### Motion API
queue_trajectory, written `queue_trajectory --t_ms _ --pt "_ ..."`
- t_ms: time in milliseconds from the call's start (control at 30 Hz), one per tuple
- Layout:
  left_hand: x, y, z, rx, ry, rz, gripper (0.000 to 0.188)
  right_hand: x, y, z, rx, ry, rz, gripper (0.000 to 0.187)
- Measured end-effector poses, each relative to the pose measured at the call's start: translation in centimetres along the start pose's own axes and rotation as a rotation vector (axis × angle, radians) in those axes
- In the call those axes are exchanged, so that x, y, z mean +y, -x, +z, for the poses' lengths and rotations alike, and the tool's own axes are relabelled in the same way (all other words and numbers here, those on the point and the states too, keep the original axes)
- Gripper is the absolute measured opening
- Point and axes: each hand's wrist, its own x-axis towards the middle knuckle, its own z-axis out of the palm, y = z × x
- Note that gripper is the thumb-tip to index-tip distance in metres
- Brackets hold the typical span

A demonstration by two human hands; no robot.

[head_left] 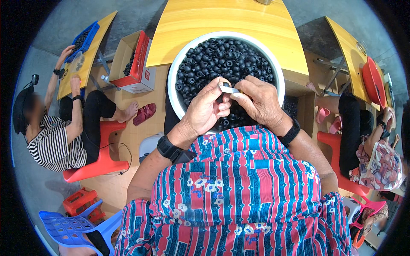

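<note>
A wide white basin (pixel 226 35) in front of me is heaped with small black ring-shaped parts (pixel 230 55), which look like rubber or plastic. Over the basin my left hand (pixel 204 106) is closed, pinching one black part (pixel 226 84) between thumb and forefinger. My right hand (pixel 261 100) is closed on a small knife, its handle mostly hidden by the fingers. The short, flat knife blade (pixel 229 89) points left and meets the part at my left fingertips. Whether the edge cuts into it I cannot tell.
A yellow wooden table (pixel 183 25) stands beyond the basin. At left are a red-and-white cardboard box (pixel 141 74), a blue tray (pixel 92 34) of black parts and a seated person (pixel 57 145). Another person (pixel 380 166) sits at right near a red basin (pixel 371 81).
</note>
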Motion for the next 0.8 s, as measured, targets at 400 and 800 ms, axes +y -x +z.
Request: queue_trajectory --t_ms 400,800 --pt "-0.27 0.00 -0.23 -0.048 0.061 0.004 0.017 0.18 0.25 0.21 0.001 -0.013 0.007 0.024" --pt "-0.71 0.00 -0.43 -0.050 0.121 0.038 0.014 -0.04 0.07 0.48 -0.025 -0.021 0.060 0.031"
